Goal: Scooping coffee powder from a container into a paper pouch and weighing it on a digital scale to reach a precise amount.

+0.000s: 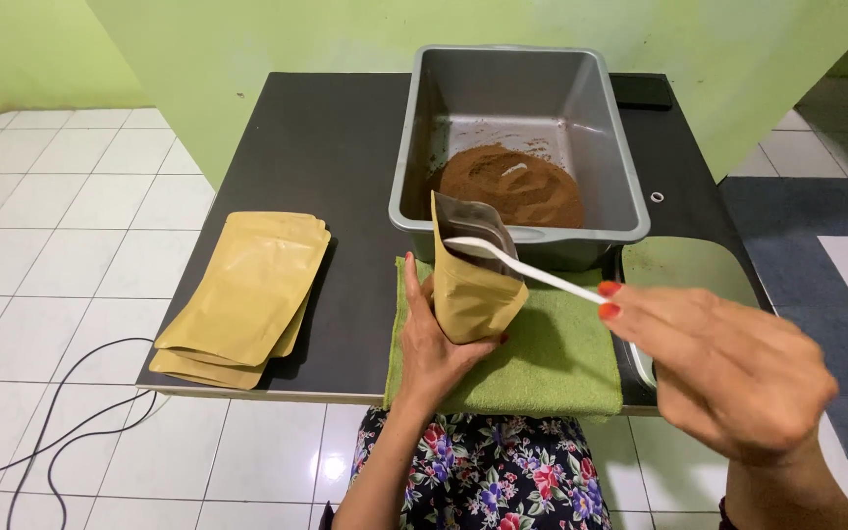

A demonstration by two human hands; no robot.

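Left hand: the left hand [434,339] wraps its fingers around the lower half of an open tan kraft-paper stand-up pouch [473,280], thumb on the near-left side.
Pouch: held above a folded green cloth [552,368] at the table's near edge, just in front of the tub; its long axis runs roughly vertical, tilted slightly, mouth pointing up and toward the tub.
Right hand: the right hand [728,368], nails painted red, pinches the handle end of a white plastic spoon [522,267] between thumb and fingertips.
Spoon: long axis runs from lower right to upper left, bowl resting at the pouch's mouth.
Tub: a grey rectangular plastic tub [620,147] holds a mound of brown powder [512,186].
Table: a black tabletop [336,147] carries a stack of flat tan pouches [242,294] left of the cloth.
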